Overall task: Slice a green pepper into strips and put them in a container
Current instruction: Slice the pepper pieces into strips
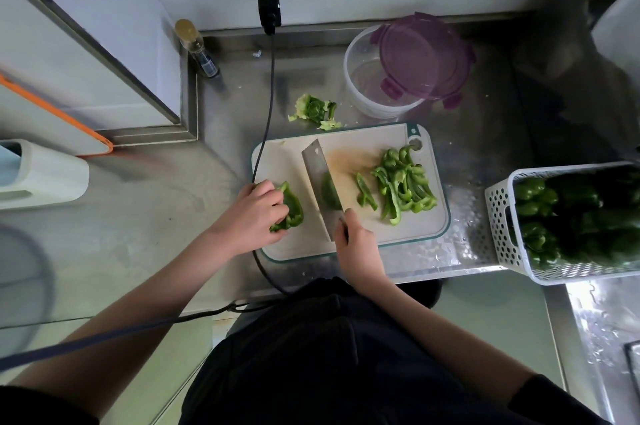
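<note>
Seen from above, a person stands at a steel counter (pixel 467 154) with a pale cutting board (pixel 294 158) in front of them. The left hand (pixel 256 208) rests at the board's left edge, its fingers curled round a large uncut piece of green pepper (pixel 292 206) and gripping it against the board. The right hand (pixel 353 237) is wrapped round the handle of a cleaver (pixel 320 178), whose broad blade lies across the middle of the board, pointing away from the person, with a further piece of pepper (pixel 329 194) showing just beside it on the right. Whether the edge touches the board cannot be told. On the right half of the board lies a heap of cut strips (pixel 403 182), and one loose strip (pixel 365 190) sits between the heap and the blade. Beyond the board stands a clear round container (pixel 363 78) with no strips in it, its purple lid (pixel 422 57) resting askew on the rim. The cut-out pepper core (pixel 313 111) lies on the counter near the container, and a white basket (pixel 502 216) of whole peppers sits to the right. The slicing step appears to be under way and partly done. The next move likely calls for bringing the held piece under the blade, fingertips tucked back, and cutting it into strips before anything goes into the container.
</note>
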`<state>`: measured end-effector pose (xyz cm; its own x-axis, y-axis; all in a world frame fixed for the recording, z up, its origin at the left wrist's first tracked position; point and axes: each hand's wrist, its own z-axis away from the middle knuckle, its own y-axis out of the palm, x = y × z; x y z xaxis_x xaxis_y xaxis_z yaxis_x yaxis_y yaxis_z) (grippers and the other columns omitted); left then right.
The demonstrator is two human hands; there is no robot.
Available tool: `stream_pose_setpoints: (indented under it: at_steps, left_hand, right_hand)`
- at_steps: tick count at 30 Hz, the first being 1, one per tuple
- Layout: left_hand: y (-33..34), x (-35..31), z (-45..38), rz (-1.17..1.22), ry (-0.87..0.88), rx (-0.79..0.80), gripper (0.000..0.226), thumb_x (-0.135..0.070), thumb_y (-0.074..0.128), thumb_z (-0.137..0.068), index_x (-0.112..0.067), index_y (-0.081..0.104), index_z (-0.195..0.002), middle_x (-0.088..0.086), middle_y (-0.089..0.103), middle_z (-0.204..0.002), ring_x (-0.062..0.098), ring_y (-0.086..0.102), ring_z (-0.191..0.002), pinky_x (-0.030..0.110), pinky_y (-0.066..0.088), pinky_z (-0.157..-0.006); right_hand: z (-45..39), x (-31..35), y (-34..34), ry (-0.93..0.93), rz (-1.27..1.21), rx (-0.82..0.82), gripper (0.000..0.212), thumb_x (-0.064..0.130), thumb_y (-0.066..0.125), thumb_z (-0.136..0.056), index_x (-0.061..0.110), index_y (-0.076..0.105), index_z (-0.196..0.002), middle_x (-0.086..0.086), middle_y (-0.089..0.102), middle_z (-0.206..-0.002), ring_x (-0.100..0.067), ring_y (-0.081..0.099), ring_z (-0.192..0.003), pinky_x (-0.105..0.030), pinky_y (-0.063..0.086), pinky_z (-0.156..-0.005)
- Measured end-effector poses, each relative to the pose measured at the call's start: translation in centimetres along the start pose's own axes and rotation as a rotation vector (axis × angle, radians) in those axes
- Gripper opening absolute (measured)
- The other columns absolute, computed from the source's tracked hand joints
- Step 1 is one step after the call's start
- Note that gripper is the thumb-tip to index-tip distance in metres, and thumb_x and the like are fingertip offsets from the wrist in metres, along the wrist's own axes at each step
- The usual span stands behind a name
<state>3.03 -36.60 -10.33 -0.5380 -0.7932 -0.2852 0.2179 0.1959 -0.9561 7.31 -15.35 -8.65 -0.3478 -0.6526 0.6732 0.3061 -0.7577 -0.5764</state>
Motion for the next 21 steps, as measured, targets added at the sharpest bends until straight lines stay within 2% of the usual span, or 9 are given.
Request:
stream_pose_setpoints:
  at_steps: [3,6,10,13,15,17,19,21]
  left_hand:
    - [0.0,0.2,0.6,0.005,-0.011,0.001,0.034,-0.032,0.084,-0.059,-0.013,0.056,-0.06,-0.004,0.05,-0.071,0.018,0.039,-0.088,0.04,0.049,-0.072]
    - [0.0,0.1,0.6,0.003,-0.007,-0.011,0.033,-0.031,0.084,-0.059,-0.014,0.055,-0.06,-0.004,0.05,-0.07,0.018,0.04,-0.088,0.04,0.049,-0.073]
    - [0.1,-0.3,0.0,0.0,0.008,-0.019,0.033,-0.03,0.081,-0.061,-0.014,0.053,-0.058,-0.003,0.051,-0.07,0.019,0.039,-0.089,0.041,0.048,-0.076]
    - [0.1,-0.3,-0.3,0.003,0.0,-0.005,0.033,-0.03,0.081,-0.061,-0.015,0.052,-0.057,-0.003,0.052,-0.07,0.018,0.039,-0.089,0.042,0.049,-0.077]
    - [0.0,-0.3,-0.4,0.017,-0.024,-0.005,0.033,-0.031,0.08,-0.062,-0.015,0.051,-0.057,-0.004,0.051,-0.07,0.017,0.039,-0.089,0.041,0.05,-0.077]
    - [-0.1,-0.5,-0.8,0.051,-0.035,-0.018,0.034,-0.032,0.079,-0.062,-0.016,0.049,-0.057,-0.005,0.049,-0.07,0.016,0.039,-0.088,0.039,0.049,-0.076]
    - [-0.1,-1.1,-1.5,0.087,0.002,-0.004,0.036,-0.034,0.078,-0.062,-0.017,0.047,-0.057,-0.006,0.048,-0.07,0.016,0.039,-0.086,0.034,0.048,-0.075]
    - [0.0,-1.9,-2.3,0.089,0.077,0.048,0.038,-0.035,0.077,-0.062,-0.018,0.044,-0.058,-0.006,0.047,-0.07,0.015,0.039,-0.083,0.03,0.046,-0.074]
  right_hand:
    - [-0.2,-0.7,-0.7,0.051,-0.012,-0.073,0.018,0.022,0.035,-0.1,0.013,0.035,-0.085,-0.004,0.047,-0.061,-0.02,0.04,-0.053,-0.032,0.034,-0.053]
    - [-0.2,-1.4,-2.3,0.096,-0.045,-0.194,0.019,0.021,0.035,-0.101,0.011,0.036,-0.085,-0.002,0.045,-0.06,-0.015,0.038,-0.05,-0.028,0.029,-0.046]
    - [-2.5,-0.7,-5.4,-0.034,0.083,-0.075,0.024,0.024,0.041,-0.099,0.015,0.039,-0.077,-0.001,0.045,-0.057,-0.016,0.039,-0.048,-0.027,0.029,-0.046]
    - [-5.2,0.1,-7.7,-0.092,0.275,0.063,0.026,0.029,0.045,-0.097,0.017,0.046,-0.074,-0.003,0.053,-0.062,-0.022,0.05,-0.057,-0.033,0.039,-0.052]
    - [-6.5,0.5,-9.0,-0.128,0.313,0.067,0.025,0.03,0.047,-0.097,0.022,0.05,-0.074,0.0,0.054,-0.063,-0.02,0.053,-0.058,-0.031,0.039,-0.052]
    - [-7.4,1.2,-10.4,-0.16,0.326,0.009,0.025,0.032,0.046,-0.097,0.018,0.053,-0.078,0.0,0.053,-0.063,-0.017,0.05,-0.055,-0.028,0.035,-0.048]
    - [-8.3,1.5,-12.2,-0.209,0.405,-0.033,0.028,0.036,0.044,-0.097,0.017,0.052,-0.078,-0.002,0.054,-0.066,-0.018,0.051,-0.057,-0.03,0.036,-0.051]
    - [-9.1,1.8,-14.3,-0.273,0.516,0.03,0.028,0.04,0.043,-0.097,0.021,0.053,-0.079,0.001,0.054,-0.066,-0.02,0.053,-0.061,-0.033,0.04,-0.054]
